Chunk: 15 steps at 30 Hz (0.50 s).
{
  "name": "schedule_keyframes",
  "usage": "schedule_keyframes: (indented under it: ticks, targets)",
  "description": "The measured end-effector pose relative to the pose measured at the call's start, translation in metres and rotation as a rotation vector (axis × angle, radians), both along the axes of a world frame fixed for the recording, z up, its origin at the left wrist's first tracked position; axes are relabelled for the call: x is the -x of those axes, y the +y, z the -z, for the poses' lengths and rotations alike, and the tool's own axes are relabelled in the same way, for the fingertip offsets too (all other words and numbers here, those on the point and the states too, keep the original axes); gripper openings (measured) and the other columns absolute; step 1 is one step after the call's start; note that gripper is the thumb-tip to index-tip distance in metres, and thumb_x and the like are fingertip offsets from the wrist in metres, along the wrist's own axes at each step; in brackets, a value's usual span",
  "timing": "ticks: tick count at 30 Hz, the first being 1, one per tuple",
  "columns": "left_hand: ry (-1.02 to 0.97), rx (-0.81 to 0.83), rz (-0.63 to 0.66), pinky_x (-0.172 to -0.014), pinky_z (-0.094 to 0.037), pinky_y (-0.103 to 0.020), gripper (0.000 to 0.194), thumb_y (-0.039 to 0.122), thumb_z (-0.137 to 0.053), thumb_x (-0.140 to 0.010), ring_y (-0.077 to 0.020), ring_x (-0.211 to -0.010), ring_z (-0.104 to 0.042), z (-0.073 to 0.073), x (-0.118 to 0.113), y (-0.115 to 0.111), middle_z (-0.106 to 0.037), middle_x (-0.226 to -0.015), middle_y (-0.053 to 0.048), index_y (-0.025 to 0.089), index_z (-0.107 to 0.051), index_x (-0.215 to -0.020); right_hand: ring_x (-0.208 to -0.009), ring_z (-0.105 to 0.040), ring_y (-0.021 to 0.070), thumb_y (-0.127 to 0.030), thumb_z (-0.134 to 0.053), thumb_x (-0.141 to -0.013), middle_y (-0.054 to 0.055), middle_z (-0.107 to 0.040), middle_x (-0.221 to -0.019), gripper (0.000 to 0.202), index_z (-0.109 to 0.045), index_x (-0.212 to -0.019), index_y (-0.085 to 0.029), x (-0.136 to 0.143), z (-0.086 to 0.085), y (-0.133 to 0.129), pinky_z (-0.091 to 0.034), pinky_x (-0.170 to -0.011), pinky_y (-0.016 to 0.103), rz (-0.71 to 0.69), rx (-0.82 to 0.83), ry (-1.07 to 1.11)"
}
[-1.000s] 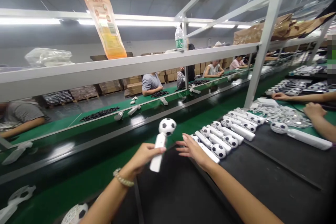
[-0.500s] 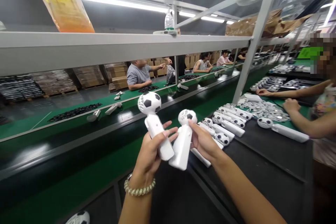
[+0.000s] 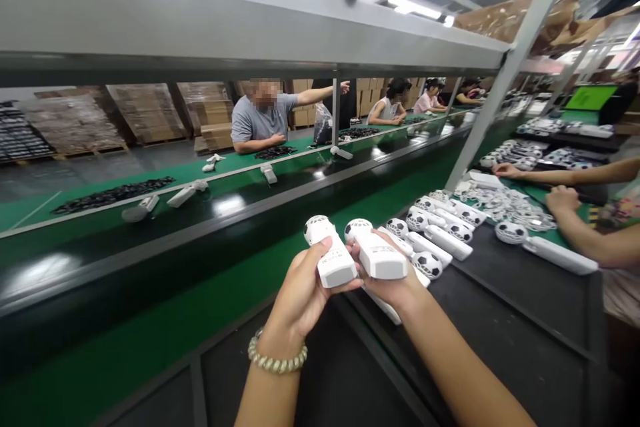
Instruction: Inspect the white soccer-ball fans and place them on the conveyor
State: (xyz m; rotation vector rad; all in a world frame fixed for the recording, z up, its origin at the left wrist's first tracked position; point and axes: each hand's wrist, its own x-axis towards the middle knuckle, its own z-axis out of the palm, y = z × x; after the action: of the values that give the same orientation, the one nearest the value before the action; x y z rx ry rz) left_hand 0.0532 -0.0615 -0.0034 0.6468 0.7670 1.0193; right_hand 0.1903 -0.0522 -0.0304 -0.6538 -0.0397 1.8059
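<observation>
My left hand grips a white handheld fan with a round football-patterned head, the thumb lying along its handle. In my right hand is a second white handheld fan of the same kind. Both are held side by side above the black trays, handle ends tilted toward me and heads pointing away. Small dark print shows near the end of each handle. The fingers of my right hand are partly hidden behind its fan.
Several football-headed fans lie on a black tray to the right. Beyond them sits a pile of white cords beside a co-worker's hands. A dark conveyor belt runs across, under a white overhead beam. Co-workers sit opposite.
Both fans have tipped from upright to lying back, handle ends now toward me, and moved right in view. The co-worker opposite has stretched an arm out sideways.
</observation>
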Motion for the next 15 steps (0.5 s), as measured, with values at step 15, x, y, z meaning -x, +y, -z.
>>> schedule_keyframes:
  ticks: [15]
  targets:
    - [0.229, -0.11, 0.001, -0.056, -0.057, -0.024, 0.023, 0.019, -0.058, -0.083, -0.0151, -0.063, -0.065, 0.002, -0.004, -0.006, -0.069, -0.09, -0.012, 0.008, -0.055, -0.103, -0.077, -0.063, 0.0183, -0.032, -0.07, -0.073, 0.005, -0.066, -0.089, 0.035, -0.06, -0.102, -0.015, -0.149, 0.004, -0.011, -0.051, -0.069, 0.029, 0.01, -0.195, -1.699]
